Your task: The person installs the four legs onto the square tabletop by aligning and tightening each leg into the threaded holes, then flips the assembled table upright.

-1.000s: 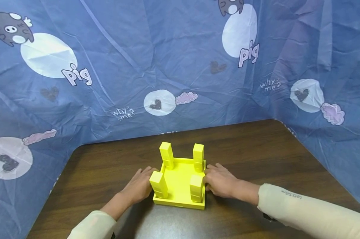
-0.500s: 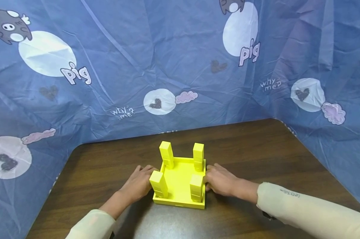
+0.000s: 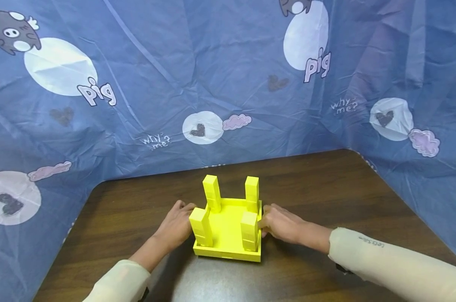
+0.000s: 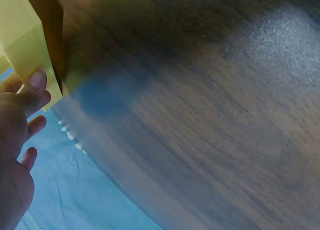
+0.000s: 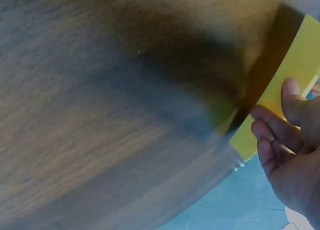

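A yellow square tray with corner posts point(image 3: 228, 230), shaped like a small upturned table, is held between both hands. Its low rim runs round a flat floor, and a square post stands up at each corner. My left hand point(image 3: 176, 222) grips its left side; in the left wrist view the thumb point(image 4: 36, 82) presses the yellow wall. On the opposite side my right hand point(image 3: 281, 224) grips the right wall, with thumb point(image 5: 290, 92) and fingers against it in the right wrist view. The tray's underside is hidden, and its front edge looks slightly off the tabletop.
The brown wood-grain table point(image 3: 311, 184) extends around the tray, with rounded far corners. A blue printed cloth point(image 3: 228, 75) hangs behind the table and along its right side. Light-coloured sleeves point(image 3: 386, 260) cover both forearms.
Both hands have raised the tray a little; its posts stand slightly higher in the head view. The left hand's fingers have shifted slightly upward along the side.
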`<action>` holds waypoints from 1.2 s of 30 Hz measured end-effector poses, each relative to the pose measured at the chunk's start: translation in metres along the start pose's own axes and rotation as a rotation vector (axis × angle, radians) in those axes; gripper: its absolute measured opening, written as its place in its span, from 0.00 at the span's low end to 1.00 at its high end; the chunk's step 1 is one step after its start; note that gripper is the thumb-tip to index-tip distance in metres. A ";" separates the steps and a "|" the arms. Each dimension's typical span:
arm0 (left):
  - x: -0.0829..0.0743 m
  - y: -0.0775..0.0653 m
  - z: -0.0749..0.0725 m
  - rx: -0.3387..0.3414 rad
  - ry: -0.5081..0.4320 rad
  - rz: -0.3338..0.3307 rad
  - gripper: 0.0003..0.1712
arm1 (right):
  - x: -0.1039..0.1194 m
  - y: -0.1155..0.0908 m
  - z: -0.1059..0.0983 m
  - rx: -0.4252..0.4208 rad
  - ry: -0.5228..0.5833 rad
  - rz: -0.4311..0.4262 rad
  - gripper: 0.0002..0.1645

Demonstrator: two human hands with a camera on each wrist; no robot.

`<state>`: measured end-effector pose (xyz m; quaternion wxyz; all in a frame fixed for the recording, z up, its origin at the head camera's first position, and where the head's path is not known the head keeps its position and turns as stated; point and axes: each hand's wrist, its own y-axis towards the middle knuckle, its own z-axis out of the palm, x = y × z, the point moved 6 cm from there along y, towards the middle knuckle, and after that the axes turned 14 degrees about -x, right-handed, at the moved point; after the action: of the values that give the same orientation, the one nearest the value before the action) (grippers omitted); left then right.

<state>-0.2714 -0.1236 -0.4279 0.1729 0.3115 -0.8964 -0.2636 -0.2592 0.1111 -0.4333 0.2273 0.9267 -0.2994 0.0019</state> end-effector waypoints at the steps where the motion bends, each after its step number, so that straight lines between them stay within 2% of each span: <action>1: 0.000 0.001 -0.001 -0.005 -0.004 0.002 0.13 | -0.001 0.000 -0.002 -0.005 0.005 0.001 0.04; 4: 0.000 0.001 -0.003 -0.013 -0.012 0.007 0.14 | -0.001 0.000 -0.005 -0.023 0.015 -0.013 0.05; 12: -0.003 0.007 -0.010 -0.044 0.039 0.072 0.16 | -0.001 0.000 -0.016 -0.064 0.061 -0.036 0.08; 18: -0.002 0.013 -0.016 -0.001 0.063 0.047 0.21 | -0.001 0.002 -0.029 -0.075 0.091 -0.044 0.09; 21: -0.003 0.014 -0.021 0.006 0.062 0.066 0.22 | 0.001 0.002 -0.034 -0.079 0.112 -0.073 0.09; 28: -0.001 0.015 -0.039 -0.032 -0.097 0.090 0.22 | 0.005 0.005 -0.050 -0.100 0.196 -0.099 0.05; 32: 0.004 0.016 -0.047 -0.019 -0.207 0.049 0.27 | 0.006 0.008 -0.058 -0.097 0.274 -0.087 0.02; 36: 0.008 0.016 -0.053 0.005 -0.304 -0.036 0.30 | 0.004 0.010 -0.064 -0.082 0.362 -0.041 0.07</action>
<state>-0.2599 -0.1373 -0.3746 0.0298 0.2843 -0.9073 -0.3084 -0.2529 0.1287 -0.3712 0.3149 0.9071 -0.2344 0.1520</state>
